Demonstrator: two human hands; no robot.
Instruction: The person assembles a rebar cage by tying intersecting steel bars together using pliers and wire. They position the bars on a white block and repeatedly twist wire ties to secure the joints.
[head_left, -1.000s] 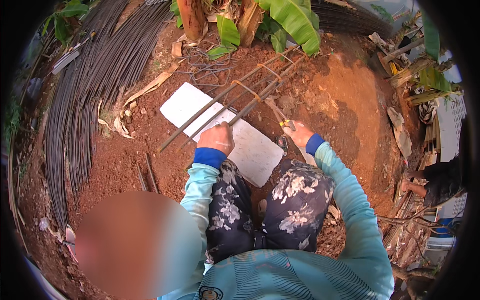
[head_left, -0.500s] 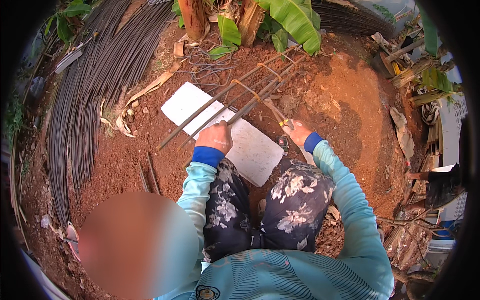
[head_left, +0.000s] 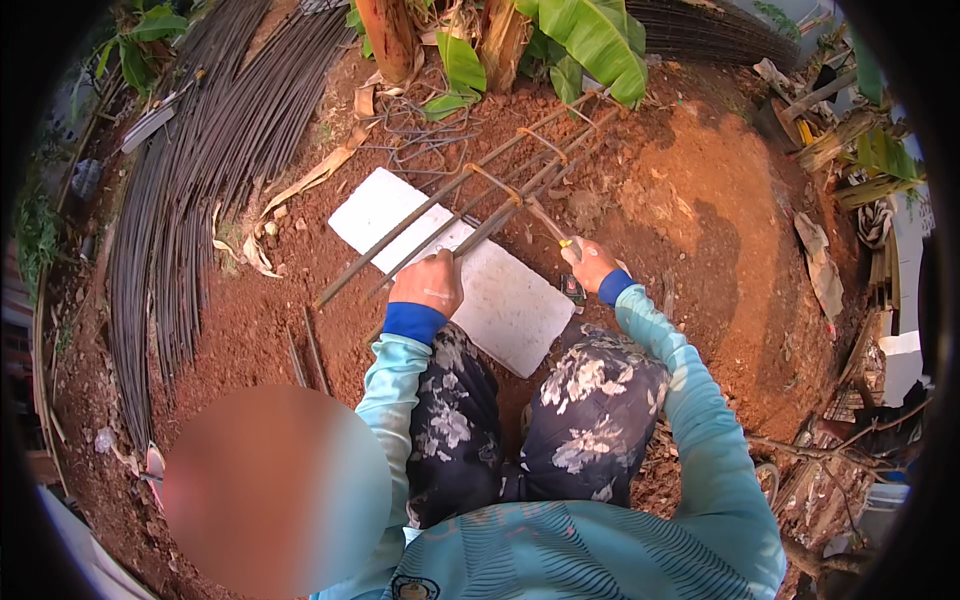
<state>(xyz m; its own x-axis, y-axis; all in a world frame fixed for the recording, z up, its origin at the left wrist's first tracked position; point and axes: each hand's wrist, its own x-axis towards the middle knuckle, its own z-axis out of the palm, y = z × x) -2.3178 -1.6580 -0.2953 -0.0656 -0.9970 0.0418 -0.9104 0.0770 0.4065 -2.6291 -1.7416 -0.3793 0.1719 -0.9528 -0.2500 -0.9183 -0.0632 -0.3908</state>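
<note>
A long rebar cage (head_left: 400,232), made of thin steel bars joined by square stirrups, slants from the banana plants toward me. My left hand (head_left: 428,283) is closed around one of its bars at the near end, above a white foam slab (head_left: 515,300). In my right hand (head_left: 592,268) is a pair of pincers (head_left: 548,222) with a yellow band near my fingers. The tip of the pincers meets the cage at a stirrup (head_left: 492,183); the jaws are too small to make out. A small dark box (head_left: 572,290) lies beside the slab, below my right hand.
Long steel bars (head_left: 165,240) lie bundled at the left. Bent wire stirrups (head_left: 425,135) are heaped near the banana trunks (head_left: 390,40). Two short bars (head_left: 308,350) lie left of my knees. Dry branches (head_left: 830,450) stick in from the right.
My right hand has moved slightly up and left, bringing the pincers' tip against the stirrup joint. My left hand keeps its hold. The person at the right edge has mostly gone from view.
</note>
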